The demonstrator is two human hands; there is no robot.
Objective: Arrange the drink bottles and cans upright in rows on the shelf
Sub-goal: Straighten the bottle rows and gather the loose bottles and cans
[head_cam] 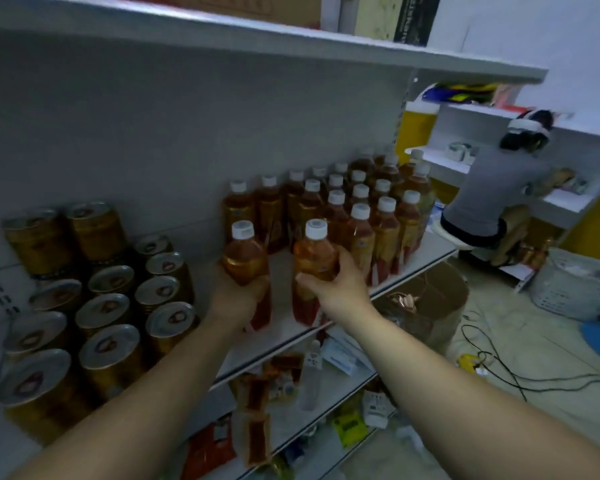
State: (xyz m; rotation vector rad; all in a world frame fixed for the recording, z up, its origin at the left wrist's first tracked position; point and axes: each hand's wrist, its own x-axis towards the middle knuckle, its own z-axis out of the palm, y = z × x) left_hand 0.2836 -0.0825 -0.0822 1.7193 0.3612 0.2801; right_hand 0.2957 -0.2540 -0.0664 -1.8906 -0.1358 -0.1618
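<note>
Both hands grip upright amber-filled bottles: left hand (236, 299) one bottle (245, 261), right hand (336, 285) another (314, 258).

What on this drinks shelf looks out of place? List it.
Two gold cans sit stacked on top of the can rows, unlike the single-layer rest. The left hand and right hand each hold a bottle not yet in the bottle rows. No spills or damage are visible.

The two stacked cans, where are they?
The two stacked cans sit far left on the shelf, against its back wall, on top of the rows of cans.
</note>
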